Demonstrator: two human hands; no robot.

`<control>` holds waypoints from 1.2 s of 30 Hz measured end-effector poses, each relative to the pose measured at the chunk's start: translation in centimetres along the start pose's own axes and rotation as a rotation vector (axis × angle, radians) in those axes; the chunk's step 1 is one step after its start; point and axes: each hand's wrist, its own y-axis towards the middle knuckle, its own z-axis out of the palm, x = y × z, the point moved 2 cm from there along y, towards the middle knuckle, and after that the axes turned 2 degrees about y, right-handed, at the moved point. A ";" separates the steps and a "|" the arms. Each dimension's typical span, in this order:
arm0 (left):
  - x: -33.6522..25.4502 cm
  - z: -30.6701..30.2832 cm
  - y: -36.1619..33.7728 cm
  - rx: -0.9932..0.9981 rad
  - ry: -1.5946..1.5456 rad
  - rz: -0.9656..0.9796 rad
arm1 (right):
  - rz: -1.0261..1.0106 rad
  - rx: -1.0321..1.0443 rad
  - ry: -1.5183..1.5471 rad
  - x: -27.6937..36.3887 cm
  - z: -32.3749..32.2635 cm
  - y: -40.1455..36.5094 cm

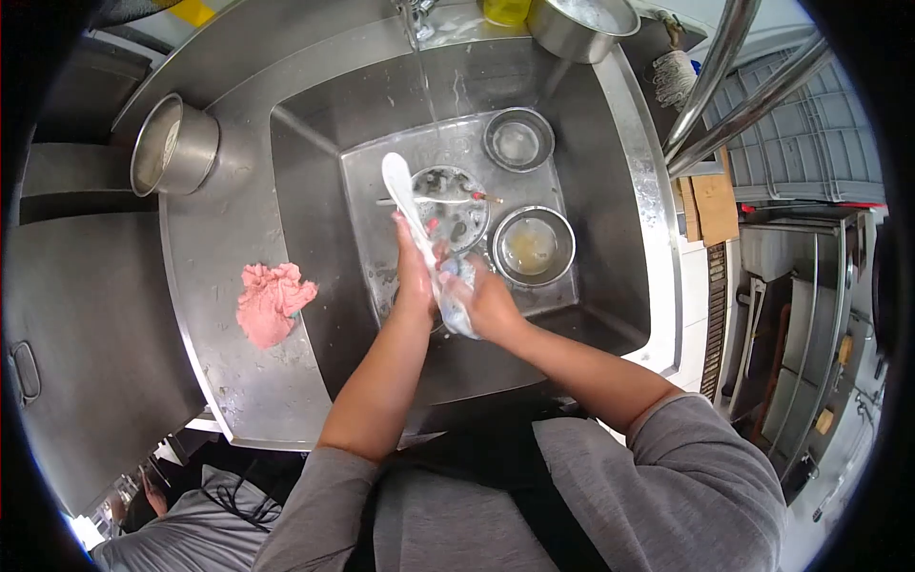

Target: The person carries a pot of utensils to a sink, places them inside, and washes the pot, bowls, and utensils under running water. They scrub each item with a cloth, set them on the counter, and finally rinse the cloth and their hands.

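Note:
My left hand (414, 267) is closed round a long white spoon or spatula (398, 179), its rounded end pointing up and away from me over the sink. Pressed against the lower part of this utensil is a soapy, bluish-white scrubbing pad or cloth (458, 310), gripped in my right hand (490, 297). Suds cover some of the fingers. Beneath my hands, a round metal vessel (472, 229) holds foamy water, with a thin red-tipped utensil (484, 197) lying across it. To the right are two round metal pans (498, 259), (492, 153) with liquid in them.
Water runs from the faucet (416, 24) into the deep metal sink (310, 191). A pink cloth (272, 305) and a metal pot (193, 153) rest on the left ledge. Another pot (567, 36) and a yellow container (505, 10) stand behind. Another person (195, 529) is at lower left.

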 end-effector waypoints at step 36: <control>0.1 -2.2 -4.9 0.238 0.697 -0.188 | 0.383 -0.366 1.035 -1.7 3.5 7.5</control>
